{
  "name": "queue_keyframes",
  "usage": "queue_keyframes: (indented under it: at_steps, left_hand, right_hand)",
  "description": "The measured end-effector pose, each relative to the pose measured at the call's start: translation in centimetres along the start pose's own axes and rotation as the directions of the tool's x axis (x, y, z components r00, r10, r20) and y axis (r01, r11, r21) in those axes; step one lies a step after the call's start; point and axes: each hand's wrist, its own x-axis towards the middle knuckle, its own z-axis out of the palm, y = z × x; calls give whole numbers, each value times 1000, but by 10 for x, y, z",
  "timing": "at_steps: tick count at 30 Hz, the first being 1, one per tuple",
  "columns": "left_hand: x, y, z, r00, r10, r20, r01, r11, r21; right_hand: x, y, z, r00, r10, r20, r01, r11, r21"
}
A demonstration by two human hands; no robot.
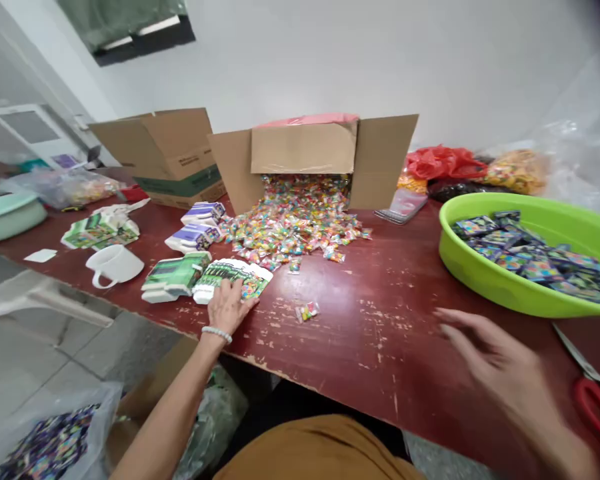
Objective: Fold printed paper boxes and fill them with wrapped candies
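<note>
My left hand (227, 308), with a beaded bracelet at the wrist, lies on a fanned stack of green printed packets (257, 273). Its fingers rest on the packets and the thumb points away to the right. Beside it stands another stack of green packets (173, 277). My right hand (503, 357), slightly blurred, is over the right of the table with thumb and fingers apart and nothing in them. It is nearest to a lime green basin (460, 267) of dark printed packets (535, 260). A single clear-wrapped candy sachet (307, 311) lies between my hands.
Wrapped candies (295, 233) spill from a cardboard box (305, 150) on the red table (340, 353). Purple packets (195, 237), a white mug (115, 265) and another carton (175, 153) stand left. Red-handled scissors (597, 403) lie right. A bag of packets (50, 440) sits below.
</note>
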Motion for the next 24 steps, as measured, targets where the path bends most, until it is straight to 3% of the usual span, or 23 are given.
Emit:
queue_keyframes:
  at_steps: [3, 5, 8, 11, 16, 24]
  left_hand:
    - [0, 0, 4, 999, -32, 8, 32, 997, -66]
    - [3, -2, 4, 998, -62, 15, 63, 990, -129]
    - [8, -10, 2, 993, -107, 42, 114, 958, -263]
    - [15, -21, 2, 986, -132, 97, 162, 889, -427]
    - [23, -32, 8, 968, -167, 190, 252, 692, -677]
    - [20, -35, -6, 952, -120, 282, 306, 349, -886]
  right_hand:
    - [22, -26, 85, 956, -103, 276, 52, 981, 185]
    - [33, -49, 137, 907, -110, 407, -11, 959, 284]
    - [48, -75, 200, 834, 4, 552, -222, 918, 328]
    - [62, -85, 247, 809, 57, 584, -289, 905, 312]
    - [75, -82, 288, 806, 97, 584, -320, 901, 293]
    - [76, -89, 292, 796, 165, 583, -417, 847, 330]
